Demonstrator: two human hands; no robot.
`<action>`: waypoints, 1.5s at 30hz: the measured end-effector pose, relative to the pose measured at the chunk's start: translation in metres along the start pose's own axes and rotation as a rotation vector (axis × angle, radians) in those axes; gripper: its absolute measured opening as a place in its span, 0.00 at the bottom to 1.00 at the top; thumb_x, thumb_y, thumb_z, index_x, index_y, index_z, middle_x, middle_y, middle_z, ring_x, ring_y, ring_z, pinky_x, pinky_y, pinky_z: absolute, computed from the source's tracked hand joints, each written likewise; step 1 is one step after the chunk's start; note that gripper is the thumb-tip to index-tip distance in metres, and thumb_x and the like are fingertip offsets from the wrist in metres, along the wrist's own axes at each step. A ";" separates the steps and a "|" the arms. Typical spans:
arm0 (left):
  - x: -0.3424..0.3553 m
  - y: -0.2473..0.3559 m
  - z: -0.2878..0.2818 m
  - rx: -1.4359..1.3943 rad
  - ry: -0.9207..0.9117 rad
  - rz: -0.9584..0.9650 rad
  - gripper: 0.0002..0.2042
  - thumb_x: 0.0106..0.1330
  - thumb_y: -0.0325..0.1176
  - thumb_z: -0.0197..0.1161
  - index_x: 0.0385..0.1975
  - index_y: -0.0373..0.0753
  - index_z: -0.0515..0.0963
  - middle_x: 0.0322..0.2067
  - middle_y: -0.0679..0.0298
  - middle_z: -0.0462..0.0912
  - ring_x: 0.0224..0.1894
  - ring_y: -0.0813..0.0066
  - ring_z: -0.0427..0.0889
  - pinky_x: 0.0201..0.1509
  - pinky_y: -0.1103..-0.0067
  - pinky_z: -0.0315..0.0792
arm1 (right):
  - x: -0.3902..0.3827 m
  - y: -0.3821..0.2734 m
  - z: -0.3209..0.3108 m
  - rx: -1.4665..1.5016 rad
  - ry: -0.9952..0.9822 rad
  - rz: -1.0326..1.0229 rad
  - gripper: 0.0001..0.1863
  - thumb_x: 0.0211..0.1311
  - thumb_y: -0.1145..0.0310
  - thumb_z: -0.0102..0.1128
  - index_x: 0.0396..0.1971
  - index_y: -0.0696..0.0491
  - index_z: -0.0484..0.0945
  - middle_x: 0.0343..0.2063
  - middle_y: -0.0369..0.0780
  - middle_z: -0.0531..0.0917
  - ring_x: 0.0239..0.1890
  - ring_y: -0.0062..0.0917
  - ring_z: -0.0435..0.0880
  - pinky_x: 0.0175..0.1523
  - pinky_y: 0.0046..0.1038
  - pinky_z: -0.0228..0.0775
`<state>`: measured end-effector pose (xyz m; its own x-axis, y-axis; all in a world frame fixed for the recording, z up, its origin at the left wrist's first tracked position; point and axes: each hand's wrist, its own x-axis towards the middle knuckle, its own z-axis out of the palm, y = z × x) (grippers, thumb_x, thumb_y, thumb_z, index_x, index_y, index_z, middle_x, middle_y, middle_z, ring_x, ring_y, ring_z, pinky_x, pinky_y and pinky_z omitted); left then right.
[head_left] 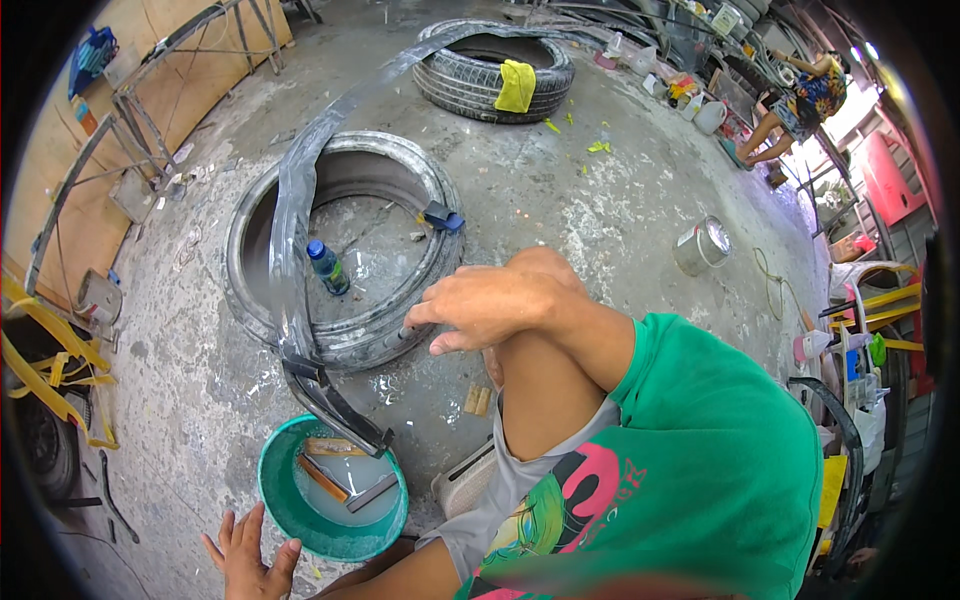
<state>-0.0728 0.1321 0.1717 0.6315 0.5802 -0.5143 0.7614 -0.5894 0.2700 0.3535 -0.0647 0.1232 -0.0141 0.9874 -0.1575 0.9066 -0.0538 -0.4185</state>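
My left hand (255,560), fingers spread, is beside a teal basin (277,470) holding milky water, wooden blocks (322,478) and a grey bar (370,492). My right hand (470,312) hangs over my bent knee, fingers loosely apart, near a grey tire (250,250) lying flat; whether its fingertips touch the tire is unclear. A long dark trim strip (295,200) drapes across that tire toward the basin. Inside the tire stands a blue-capped bottle (327,270); a dark blue object (443,218) sits on its rim.
Behind lies another tire (450,95) with a yellow cloth (515,85). A metal can (702,246) is on the right floor. Plywood and metal frames (150,130) line the left. A person (800,100) bends at upper right. Yellow frames and supplies (870,320) crowd the right edge.
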 end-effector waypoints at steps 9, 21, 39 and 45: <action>-0.002 -0.006 0.001 0.154 -0.008 0.042 0.31 0.70 0.51 0.63 0.71 0.50 0.67 0.69 0.50 0.69 0.75 0.48 0.59 0.77 0.45 0.37 | 0.000 -0.002 -0.001 -0.003 -0.014 0.002 0.22 0.63 0.57 0.66 0.52 0.55 0.80 0.39 0.50 0.86 0.48 0.49 0.84 0.51 0.47 0.76; 0.012 -0.061 0.004 0.028 0.008 -0.112 0.29 0.73 0.47 0.61 0.71 0.43 0.68 0.64 0.52 0.75 0.69 0.52 0.70 0.75 0.58 0.56 | -0.010 0.046 -0.051 0.001 0.123 -0.067 0.28 0.65 0.52 0.65 0.60 0.51 0.77 0.52 0.51 0.82 0.57 0.46 0.80 0.62 0.45 0.72; 0.233 -0.254 0.065 -0.176 -0.133 -0.365 0.29 0.72 0.57 0.55 0.64 0.42 0.75 0.70 0.54 0.61 0.68 0.54 0.68 0.71 0.61 0.62 | 0.035 0.658 -0.055 -0.297 0.314 0.908 0.33 0.59 0.51 0.66 0.64 0.46 0.76 0.57 0.50 0.82 0.61 0.45 0.79 0.67 0.41 0.69; 0.434 -0.204 0.165 -0.065 -0.229 -0.241 0.27 0.69 0.53 0.59 0.60 0.41 0.78 0.64 0.54 0.68 0.64 0.52 0.72 0.67 0.60 0.65 | 0.037 0.769 -0.037 -0.368 0.507 1.082 0.32 0.52 0.54 0.71 0.58 0.48 0.81 0.56 0.51 0.82 0.58 0.45 0.81 0.66 0.37 0.71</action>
<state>0.0222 0.4119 -0.2409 0.3887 0.5531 -0.7369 0.8972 -0.4093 0.1661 1.0657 -0.0642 -0.1710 0.9010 0.4132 0.1324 0.4171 -0.9089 -0.0019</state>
